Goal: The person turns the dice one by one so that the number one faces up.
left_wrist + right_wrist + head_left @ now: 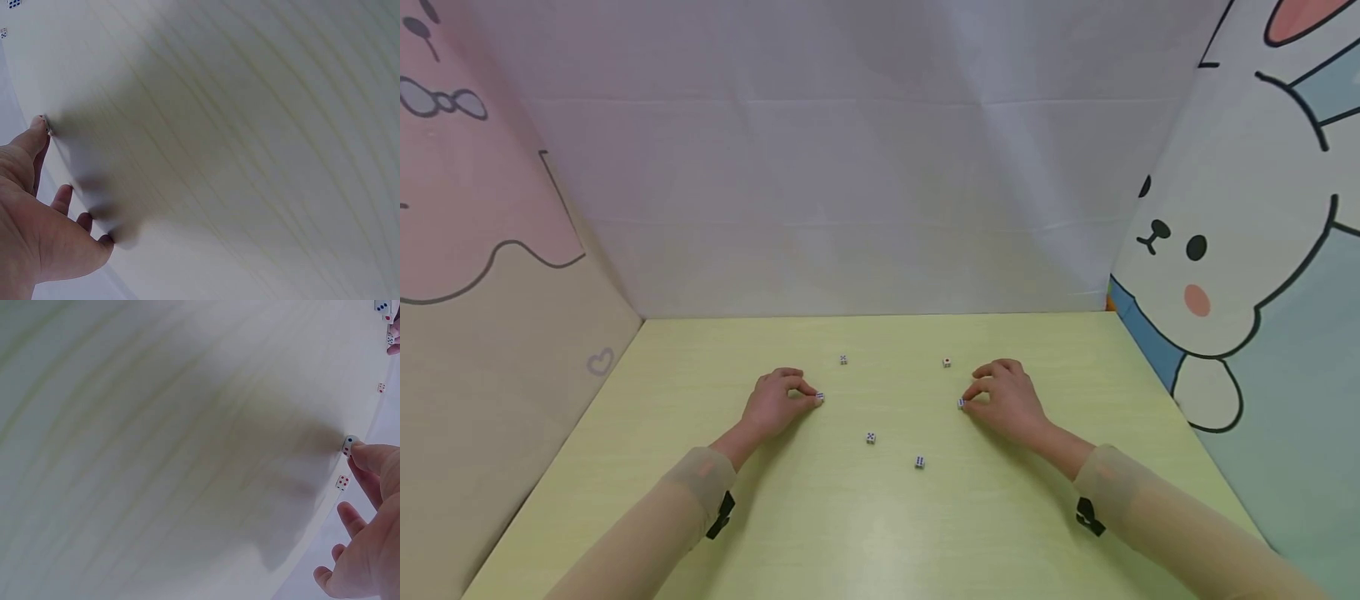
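Pinching white cube-shaped die (820, 397): left hand (779, 403). Pinching dotted second die (348, 446): right hand (1009, 403). Tabletop (790, 533) pale, streaky-grained.

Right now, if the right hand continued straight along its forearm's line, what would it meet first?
Beyond its pinched die, the right hand would probably meet the far-right die first; depth is unclear.

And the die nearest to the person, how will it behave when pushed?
The nearest die would probably slide or tumble rather than roll far, being a small cube on a flat table. It is likely rigid, given its boxy shape, and probably light: the right hand pinches a similar die.
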Demonstrator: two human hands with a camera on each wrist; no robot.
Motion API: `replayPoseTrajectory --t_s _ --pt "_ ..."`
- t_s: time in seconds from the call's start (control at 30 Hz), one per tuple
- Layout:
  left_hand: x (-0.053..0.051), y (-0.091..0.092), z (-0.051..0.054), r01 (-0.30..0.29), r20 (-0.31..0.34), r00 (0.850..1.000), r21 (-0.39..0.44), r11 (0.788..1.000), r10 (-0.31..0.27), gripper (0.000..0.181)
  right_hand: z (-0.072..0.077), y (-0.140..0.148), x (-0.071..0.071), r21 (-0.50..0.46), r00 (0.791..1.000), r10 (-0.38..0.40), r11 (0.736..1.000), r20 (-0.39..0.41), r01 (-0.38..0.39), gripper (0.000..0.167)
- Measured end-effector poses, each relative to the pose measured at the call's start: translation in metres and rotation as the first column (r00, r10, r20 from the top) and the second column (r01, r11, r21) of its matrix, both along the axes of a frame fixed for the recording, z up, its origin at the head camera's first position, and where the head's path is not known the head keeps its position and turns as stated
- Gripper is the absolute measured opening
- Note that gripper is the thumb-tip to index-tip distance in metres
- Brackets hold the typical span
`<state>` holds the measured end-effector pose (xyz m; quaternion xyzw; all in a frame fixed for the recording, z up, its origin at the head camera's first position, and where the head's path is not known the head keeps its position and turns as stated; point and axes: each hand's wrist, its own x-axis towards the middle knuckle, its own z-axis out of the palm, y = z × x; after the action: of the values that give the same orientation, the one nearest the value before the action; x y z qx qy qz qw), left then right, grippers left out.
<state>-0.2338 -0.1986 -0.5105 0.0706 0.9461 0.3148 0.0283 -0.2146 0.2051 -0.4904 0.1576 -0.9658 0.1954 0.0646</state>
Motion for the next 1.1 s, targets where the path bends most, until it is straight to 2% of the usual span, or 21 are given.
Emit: replayPoseTrajectory --t_s 0.23,0.67,0.9,1.1 --pt "0.0005 -0.0003 0.0007 0.004 -0.002 1.000 0.002 1.000 -0.004 0.015 0.0004 -0.0004 -0.0007 0.010 1.000 -0.004 1.000 0.007 0.004 0.008" --pt "0.0017 0.0007 0.0040 0.008 -0.003 1.000 0.004 1.000 -0.008 0.016 -0.0012 -0.0019 -0.0036 0.045 0.998 0.044 0.998 -0.038 -0.042 0.008" --pt "0.0020 0.0015 0.0042 0.011 -0.005 1.000 0.010 1.000 -0.011 0.016 0.0008 -0.0034 -0.0048 -0.100 1.000 0.007 0.995 0.024 -0.005 0.010" --pt "0.0028 0.0021 0.0030 0.016 -0.011 1.000 0.006 1.000 -0.016 0.017 0.0061 -0.0039 -0.0061 -0.275 0.994 0.026 0.962 0.107 0.004 0.015"
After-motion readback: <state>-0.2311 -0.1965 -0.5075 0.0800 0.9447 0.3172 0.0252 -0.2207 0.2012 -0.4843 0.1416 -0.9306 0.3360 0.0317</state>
